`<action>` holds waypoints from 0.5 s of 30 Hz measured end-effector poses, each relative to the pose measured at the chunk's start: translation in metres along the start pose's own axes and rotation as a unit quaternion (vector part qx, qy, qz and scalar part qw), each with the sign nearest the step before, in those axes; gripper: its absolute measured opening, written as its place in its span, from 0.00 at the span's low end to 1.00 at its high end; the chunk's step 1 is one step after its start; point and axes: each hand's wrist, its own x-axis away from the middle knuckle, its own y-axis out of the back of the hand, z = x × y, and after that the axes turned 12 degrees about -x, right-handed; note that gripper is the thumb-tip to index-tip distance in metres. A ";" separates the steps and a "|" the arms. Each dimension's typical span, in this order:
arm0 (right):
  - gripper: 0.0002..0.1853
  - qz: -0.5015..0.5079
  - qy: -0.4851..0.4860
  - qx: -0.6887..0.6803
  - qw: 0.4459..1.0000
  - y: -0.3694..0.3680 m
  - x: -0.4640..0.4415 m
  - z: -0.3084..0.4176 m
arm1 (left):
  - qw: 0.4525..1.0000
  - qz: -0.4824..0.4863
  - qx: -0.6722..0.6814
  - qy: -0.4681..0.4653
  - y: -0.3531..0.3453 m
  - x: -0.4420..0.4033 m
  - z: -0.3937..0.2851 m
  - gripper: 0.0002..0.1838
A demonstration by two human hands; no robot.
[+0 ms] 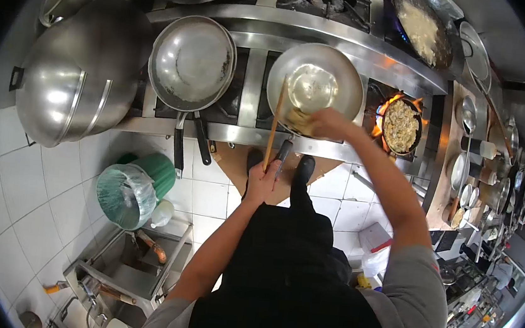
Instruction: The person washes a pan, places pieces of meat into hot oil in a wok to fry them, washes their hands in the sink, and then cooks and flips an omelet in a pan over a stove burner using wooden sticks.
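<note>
Near the middle of the stove front sits a wide metal pan (pixel 331 76) with a shiny, bare inside. My left hand (pixel 262 182) is closed round the lower end of a long wooden stick (pixel 275 124), beside the pan's black handle (pixel 284 153); whether it also grips the handle is hard to tell. The stick's upper end crosses the pan's left rim. At the pan's lower rim my right hand (pixel 326 124) is closed on a yellowish cloth (pixel 301 122), pressed against the pan.
Two stacked pans (pixel 193 62) rest to the left, handles toward me. A small pan of food (pixel 401 127) stands over flames at right. Another food pan (pixel 417 30) is behind it. A large metal dome (pixel 75 76), a green bin (pixel 160 176) and a sink (pixel 132 275) are at left.
</note>
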 end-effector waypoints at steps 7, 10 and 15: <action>0.26 -0.437 -0.075 0.009 0.896 -0.016 -0.095 -0.038 | 0.998 0.044 0.000 -0.040 0.013 -0.012 -0.003 0.20; 0.26 -0.150 -0.003 -0.108 0.983 -0.021 -0.060 0.025 | 0.998 0.056 0.017 -0.030 0.017 -0.014 -0.002 0.20; 0.25 -0.099 0.019 -0.089 0.991 0.057 -0.028 -0.030 | 0.998 0.053 0.016 -0.040 0.022 -0.016 0.000 0.22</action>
